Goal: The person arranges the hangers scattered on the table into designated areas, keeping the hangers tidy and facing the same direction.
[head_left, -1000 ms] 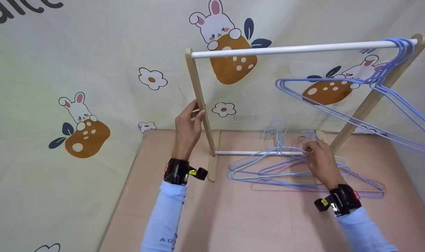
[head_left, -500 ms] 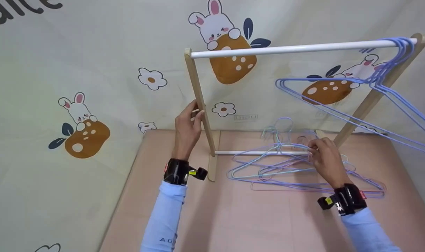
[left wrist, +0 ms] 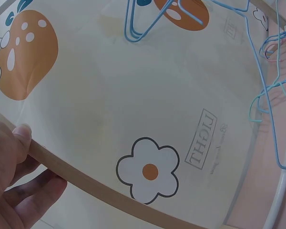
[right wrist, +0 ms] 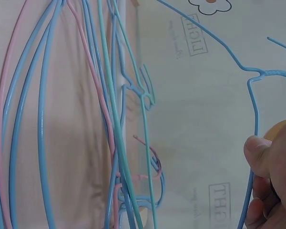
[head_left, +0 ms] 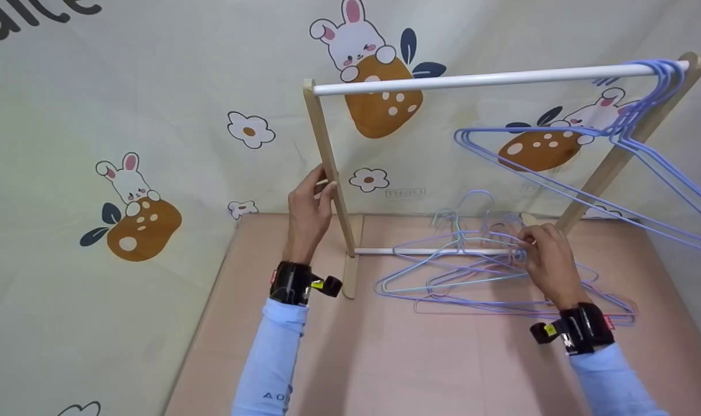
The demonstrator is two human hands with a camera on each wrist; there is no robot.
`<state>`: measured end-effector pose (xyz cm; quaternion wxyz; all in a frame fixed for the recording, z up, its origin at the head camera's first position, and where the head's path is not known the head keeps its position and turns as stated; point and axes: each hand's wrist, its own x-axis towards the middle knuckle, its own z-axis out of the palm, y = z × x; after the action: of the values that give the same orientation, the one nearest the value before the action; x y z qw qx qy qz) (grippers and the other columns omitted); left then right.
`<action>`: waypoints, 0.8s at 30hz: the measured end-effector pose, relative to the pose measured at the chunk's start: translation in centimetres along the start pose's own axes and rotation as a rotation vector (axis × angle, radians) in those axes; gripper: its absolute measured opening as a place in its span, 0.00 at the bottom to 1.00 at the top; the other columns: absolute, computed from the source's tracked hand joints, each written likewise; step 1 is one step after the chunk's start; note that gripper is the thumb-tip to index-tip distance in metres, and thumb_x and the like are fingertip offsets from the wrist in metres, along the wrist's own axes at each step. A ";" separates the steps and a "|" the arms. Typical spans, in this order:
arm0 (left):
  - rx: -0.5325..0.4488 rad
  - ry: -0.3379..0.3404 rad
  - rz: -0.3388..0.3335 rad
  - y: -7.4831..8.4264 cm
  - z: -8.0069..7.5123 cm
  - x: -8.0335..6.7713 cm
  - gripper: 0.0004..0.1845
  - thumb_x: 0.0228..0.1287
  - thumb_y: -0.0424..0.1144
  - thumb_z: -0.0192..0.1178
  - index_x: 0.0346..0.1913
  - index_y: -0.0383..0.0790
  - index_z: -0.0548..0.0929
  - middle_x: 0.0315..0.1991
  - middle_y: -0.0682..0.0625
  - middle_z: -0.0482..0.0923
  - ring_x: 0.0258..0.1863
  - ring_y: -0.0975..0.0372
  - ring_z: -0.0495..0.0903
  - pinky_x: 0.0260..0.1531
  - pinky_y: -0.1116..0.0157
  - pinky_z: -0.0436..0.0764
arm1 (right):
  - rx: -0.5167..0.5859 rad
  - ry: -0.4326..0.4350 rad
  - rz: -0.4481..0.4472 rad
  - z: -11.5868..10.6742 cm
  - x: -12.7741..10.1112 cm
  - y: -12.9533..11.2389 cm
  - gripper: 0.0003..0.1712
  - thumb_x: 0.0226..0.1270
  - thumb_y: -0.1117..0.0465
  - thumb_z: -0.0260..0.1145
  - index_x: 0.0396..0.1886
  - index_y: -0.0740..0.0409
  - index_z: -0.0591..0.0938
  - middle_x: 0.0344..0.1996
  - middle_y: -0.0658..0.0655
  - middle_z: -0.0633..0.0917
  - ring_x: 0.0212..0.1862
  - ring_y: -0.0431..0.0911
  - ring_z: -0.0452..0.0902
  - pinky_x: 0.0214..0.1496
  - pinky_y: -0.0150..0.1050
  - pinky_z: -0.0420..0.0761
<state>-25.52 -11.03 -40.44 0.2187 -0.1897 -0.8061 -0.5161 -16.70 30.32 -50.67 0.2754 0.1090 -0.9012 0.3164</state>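
A: How many racks are there?

B: One rack (head_left: 326,156). It has two wooden posts, one white top rail (head_left: 477,80) and one white lower bar (head_left: 431,252).

A: And the hangers on the rail?

B: I count three blue hangers (head_left: 581,173) there, though they overlap, so it may be four.

A: What about the pile on the table (head_left: 385,358)?

B: The pile of hangers (head_left: 471,277) has several blue ones, at least one teal and at least one pink. They are tangled, and I cannot give an exact number.

A: How many hands?

B: Two: one left hand (head_left: 310,208) and one right hand (head_left: 549,260). Each wrist carries one black camera band.
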 end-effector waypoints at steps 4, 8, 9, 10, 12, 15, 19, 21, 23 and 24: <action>0.000 -0.002 0.002 0.0 0.0 0.0 0.20 0.69 0.35 0.53 0.62 0.40 0.72 0.49 0.48 0.77 0.44 0.63 0.79 0.39 0.72 0.80 | -0.008 0.017 -0.008 -0.2 0.1 0.0 0.08 0.56 0.78 0.64 0.31 0.65 0.76 0.28 0.58 0.75 0.33 0.51 0.67 0.36 0.45 0.64; -0.001 0.000 -0.001 0.0 0.1 0.0 0.20 0.68 0.34 0.53 0.62 0.40 0.72 0.49 0.47 0.77 0.43 0.63 0.80 0.39 0.71 0.80 | -0.003 0.022 -0.007 -0.3 0.0 0.1 0.08 0.56 0.78 0.64 0.31 0.64 0.77 0.28 0.57 0.74 0.32 0.51 0.67 0.36 0.44 0.64; 0.000 0.001 -0.004 0.0 0.1 0.1 0.20 0.68 0.34 0.54 0.62 0.40 0.72 0.49 0.47 0.77 0.43 0.63 0.80 0.39 0.71 0.80 | -0.003 0.024 -0.008 -0.3 0.0 0.1 0.09 0.56 0.78 0.64 0.31 0.64 0.77 0.28 0.57 0.74 0.32 0.50 0.67 0.35 0.44 0.63; 0.001 0.002 -0.006 0.0 0.1 0.1 0.20 0.68 0.34 0.54 0.61 0.40 0.73 0.49 0.47 0.77 0.43 0.63 0.80 0.39 0.71 0.80 | -0.002 0.026 -0.009 -0.4 0.0 0.1 0.09 0.56 0.78 0.64 0.31 0.64 0.77 0.28 0.57 0.74 0.32 0.50 0.67 0.35 0.44 0.63; 0.003 0.005 -0.010 0.1 0.1 0.1 0.19 0.67 0.34 0.54 0.61 0.40 0.73 0.48 0.47 0.78 0.42 0.63 0.80 0.39 0.71 0.80 | -0.001 0.033 -0.015 -0.4 0.0 0.1 0.09 0.55 0.79 0.65 0.30 0.64 0.77 0.27 0.57 0.74 0.31 0.50 0.66 0.35 0.43 0.63; 0.003 0.006 -0.015 0.1 0.1 0.1 0.19 0.67 0.34 0.54 0.61 0.40 0.73 0.48 0.47 0.78 0.42 0.64 0.80 0.39 0.72 0.80 | -0.005 0.038 -0.020 -0.4 -0.1 0.1 0.09 0.54 0.79 0.65 0.30 0.64 0.77 0.27 0.57 0.74 0.31 0.50 0.66 0.35 0.43 0.63; 0.001 0.003 -0.015 0.1 0.1 0.1 0.20 0.67 0.34 0.54 0.61 0.40 0.73 0.48 0.48 0.78 0.42 0.64 0.80 0.39 0.72 0.80 | -0.007 0.029 -0.015 -0.4 -0.3 0.0 0.09 0.55 0.79 0.64 0.31 0.65 0.76 0.27 0.57 0.74 0.32 0.50 0.67 0.35 0.43 0.64; 0.005 0.002 -0.015 0.1 0.1 0.0 0.20 0.67 0.34 0.54 0.62 0.40 0.72 0.49 0.48 0.77 0.43 0.64 0.79 0.40 0.71 0.80 | -0.009 0.021 -0.012 -0.4 -0.4 -0.1 0.08 0.56 0.79 0.64 0.31 0.65 0.76 0.28 0.57 0.74 0.32 0.50 0.67 0.35 0.44 0.64; 0.022 0.001 -0.018 0.1 0.2 -0.2 0.21 0.68 0.35 0.54 0.63 0.40 0.71 0.51 0.47 0.76 0.45 0.62 0.79 0.41 0.71 0.80 | -0.010 0.015 -0.010 -0.3 -0.5 -0.2 0.08 0.56 0.78 0.64 0.31 0.65 0.76 0.28 0.58 0.74 0.33 0.50 0.67 0.36 0.44 0.65; 0.033 0.005 -0.026 0.1 0.3 -0.3 0.22 0.68 0.35 0.54 0.64 0.41 0.69 0.52 0.47 0.76 0.47 0.61 0.78 0.42 0.70 0.80 | -0.009 0.014 -0.008 -0.3 -0.5 -0.3 0.08 0.56 0.78 0.64 0.31 0.65 0.76 0.28 0.58 0.74 0.33 0.50 0.67 0.36 0.44 0.65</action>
<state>-25.23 -10.71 -40.65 0.2173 -0.1744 -0.8162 -0.5062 -16.02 30.30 -50.62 0.2833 0.1095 -0.9002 0.3120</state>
